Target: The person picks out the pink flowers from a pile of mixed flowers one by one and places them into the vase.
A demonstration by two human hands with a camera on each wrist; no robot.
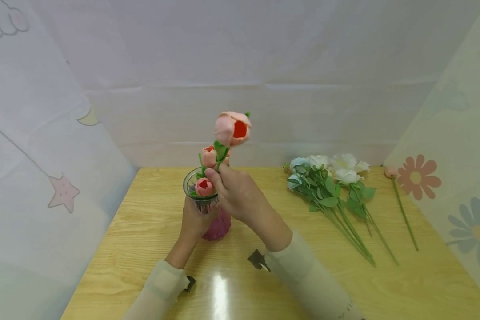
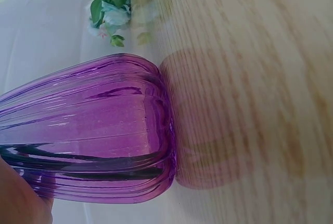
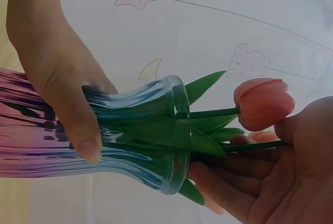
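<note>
A ribbed glass vase (image 1: 218, 226), purple toward the base and bluish at the neck, stands upright on the table. Wrapped round its upper part is my left hand (image 1: 196, 218), the thumb across the glass in the right wrist view. Over the rim, my right hand (image 1: 240, 191) pinches the green stem of a pink tulip (image 1: 226, 131) with a red centre, its bloom above the others. More pink tulips (image 1: 204, 187) stand in the vase. Green leaves (image 3: 205, 86) poke out past the rim in the right wrist view; the held stem's lower end is hidden.
To the right on the wooden table (image 1: 152, 240) lie pale blue flowers (image 1: 300, 163) and white flowers (image 1: 347, 171) with long stems. A single pink flower (image 1: 391, 172) lies near the right edge. Printed cloth walls (image 1: 240, 89) enclose the table's back and sides.
</note>
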